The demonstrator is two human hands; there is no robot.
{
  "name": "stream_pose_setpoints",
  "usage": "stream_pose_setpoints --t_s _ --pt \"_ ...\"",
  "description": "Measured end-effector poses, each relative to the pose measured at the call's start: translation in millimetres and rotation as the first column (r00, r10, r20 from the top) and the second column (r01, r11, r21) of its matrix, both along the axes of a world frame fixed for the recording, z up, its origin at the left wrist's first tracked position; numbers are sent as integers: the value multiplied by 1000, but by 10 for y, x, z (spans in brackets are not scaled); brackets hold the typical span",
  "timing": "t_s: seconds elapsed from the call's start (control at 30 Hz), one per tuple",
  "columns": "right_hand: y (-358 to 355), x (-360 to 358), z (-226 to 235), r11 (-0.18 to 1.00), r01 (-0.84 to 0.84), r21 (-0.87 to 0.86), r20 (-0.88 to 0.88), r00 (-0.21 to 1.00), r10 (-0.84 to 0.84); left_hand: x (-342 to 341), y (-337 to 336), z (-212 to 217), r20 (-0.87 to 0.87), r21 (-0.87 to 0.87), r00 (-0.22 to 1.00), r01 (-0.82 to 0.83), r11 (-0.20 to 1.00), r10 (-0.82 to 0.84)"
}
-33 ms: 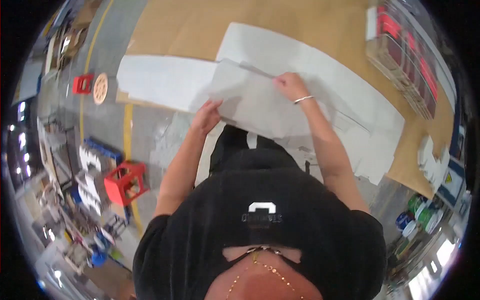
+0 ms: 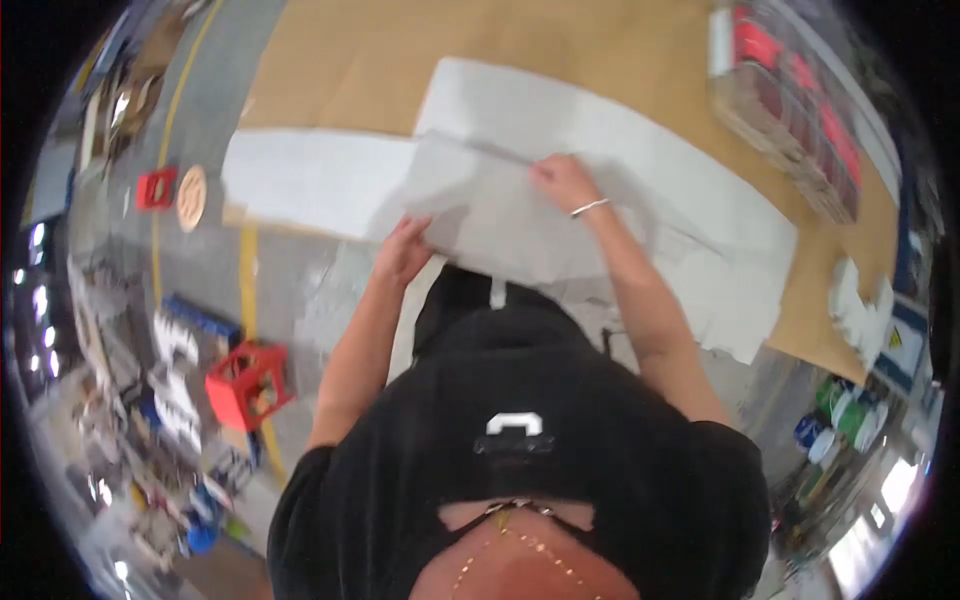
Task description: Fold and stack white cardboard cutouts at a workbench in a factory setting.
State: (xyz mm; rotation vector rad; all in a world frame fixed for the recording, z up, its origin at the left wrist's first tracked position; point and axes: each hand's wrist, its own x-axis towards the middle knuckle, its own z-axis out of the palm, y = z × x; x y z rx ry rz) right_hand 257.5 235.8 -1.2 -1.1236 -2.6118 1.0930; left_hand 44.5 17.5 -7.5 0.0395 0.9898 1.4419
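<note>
A thin greyish sheet (image 2: 480, 215) lies in front of me, overlapping the white sheets. My right hand (image 2: 568, 182), with a bracelet at its wrist, pinches the grey sheet near its far edge. At the sheet's near-left edge is my left hand (image 2: 403, 250), its fingers stretched and somewhat apart; blur hides whether they grip the edge. Leftward extends a long white sheet (image 2: 300, 170). A larger white sheet (image 2: 620, 135) spreads behind and to the right, its near border ragged.
Brown board (image 2: 350, 60) covers the work surface beneath. A stack of flat pieces with red parts (image 2: 790, 130) stands far right, and white cut pieces (image 2: 858, 315) lie near the right edge. On the floor at left are a red stool (image 2: 245, 385) and a round wooden piece (image 2: 192, 198).
The whole view has shifted slightly, so the surroundings appear a little lower and further left. Both hands remain at nearly the same places on the grey sheet.
</note>
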Motion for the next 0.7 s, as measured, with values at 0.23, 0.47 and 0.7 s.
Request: stream_pose_setpoints --t_s 0.23,0.47,0.7 --pt "-277 18 -447 974 40 224 -217 976 10 173 -259 -221 103 -15 994 -25 1000 27" --pt "-240 1167 -8 861 333 385 -177 942 -286 607 -319 -11 443 121 896 -72 990 11" --pt "-524 3127 -55 657 552 514 149 697 -702 1070 -349 -42 256 92 946 -230 969 200"
